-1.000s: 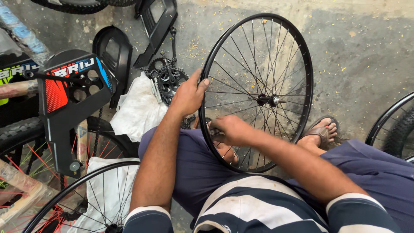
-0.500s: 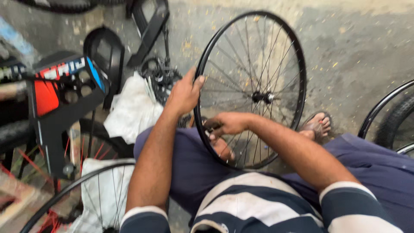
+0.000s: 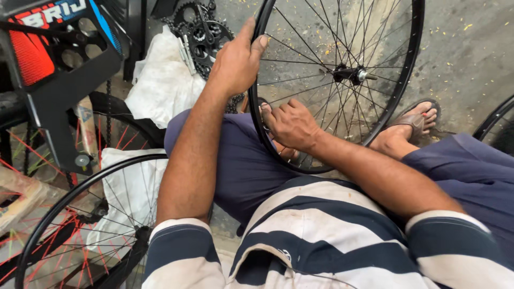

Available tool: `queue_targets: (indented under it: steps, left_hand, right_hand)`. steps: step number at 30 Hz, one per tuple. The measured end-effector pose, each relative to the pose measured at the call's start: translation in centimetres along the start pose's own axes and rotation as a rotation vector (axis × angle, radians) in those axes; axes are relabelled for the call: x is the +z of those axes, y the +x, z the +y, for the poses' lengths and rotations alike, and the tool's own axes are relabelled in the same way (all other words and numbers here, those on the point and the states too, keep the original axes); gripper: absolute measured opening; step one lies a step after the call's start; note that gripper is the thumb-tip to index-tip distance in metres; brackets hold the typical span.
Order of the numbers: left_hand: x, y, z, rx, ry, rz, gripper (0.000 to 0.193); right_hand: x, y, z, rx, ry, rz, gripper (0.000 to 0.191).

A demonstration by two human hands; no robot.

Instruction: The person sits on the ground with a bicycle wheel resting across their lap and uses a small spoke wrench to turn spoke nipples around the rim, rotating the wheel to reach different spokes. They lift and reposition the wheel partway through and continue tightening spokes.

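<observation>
1. I see the wheel (image 3: pixel 342 75) standing upright on the ground between the knees.
2. My left hand (image 3: pixel 235 61) clasps its rim's left side.
3. My right hand (image 3: pixel 292 126) pinches low spokes, just below.

Black spoked wheel (image 3: pixel 342 80) stands upright between the knees, hub (image 3: pixel 350 74) near centre. Left hand (image 3: pixel 235 61) grips the rim at about 9 o'clock, thumb over the edge. Right hand (image 3: pixel 292 126) sits at the rim near 7 o'clock, fingers curled among the spokes. Sandalled foot (image 3: pixel 412 120) at 4 o'clock of the wheel. Chainring set (image 3: pixel 201 32) on white sacking (image 3: pixel 160 85) at 10 o'clock. Second rim (image 3: pixel 80 225) lies lower left.
</observation>
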State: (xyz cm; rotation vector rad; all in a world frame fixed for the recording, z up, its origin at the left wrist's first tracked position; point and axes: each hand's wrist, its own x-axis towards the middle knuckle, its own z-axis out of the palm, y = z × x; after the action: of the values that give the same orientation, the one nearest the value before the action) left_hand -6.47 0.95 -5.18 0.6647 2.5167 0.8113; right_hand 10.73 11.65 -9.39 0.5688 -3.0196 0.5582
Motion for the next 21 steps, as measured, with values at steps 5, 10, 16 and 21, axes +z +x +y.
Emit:
queue_targets:
  steps: [5, 10, 16, 21]
  left_hand:
    - [-0.1, 0.1, -0.5, 0.025, -0.058, 0.012, 0.057]
    - [0.3, 0.1, -1.5, 0.096, -0.037, 0.04, 0.043]
    - [1.0, 0.6, -1.8, 0.114, -0.012, 0.083, 0.042]
    - [1.8, 0.7, -4.0, 0.269, 0.07, 0.058, 0.032]
  right_hand:
    - [-2.0, 1.7, 2.6, 0.245, 0.567, -0.538, 0.039]
    - [-0.3, 0.6, 3.6, 0.249, 0.812, -0.333, 0.048]
    - [0.9, -1.1, 0.5, -0.222, 0.14, 0.292, 0.018]
    - [-2.1, -0.7, 3.8, 0.139, 0.668, -0.25, 0.031]
